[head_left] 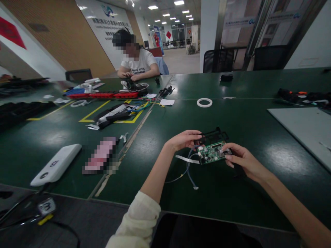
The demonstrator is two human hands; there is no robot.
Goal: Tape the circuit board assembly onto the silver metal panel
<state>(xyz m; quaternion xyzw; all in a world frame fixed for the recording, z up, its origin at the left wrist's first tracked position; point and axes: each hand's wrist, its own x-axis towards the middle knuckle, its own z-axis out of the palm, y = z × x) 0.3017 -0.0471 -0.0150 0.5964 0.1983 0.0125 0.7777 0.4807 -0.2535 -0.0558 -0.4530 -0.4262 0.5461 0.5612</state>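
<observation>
Over the green table (245, 120), right hand (240, 157) is pinching circuit board (212, 152), left hand (184, 140) pinching black frame (214, 135); keeping to edges, cables (190, 178) clear, is safest.

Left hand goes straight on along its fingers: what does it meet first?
The black frame, by the look of it: the left hand's fingertips appear to be on its near end. Whether the board also lies in line is unclear; depth is hard to judge.
</observation>
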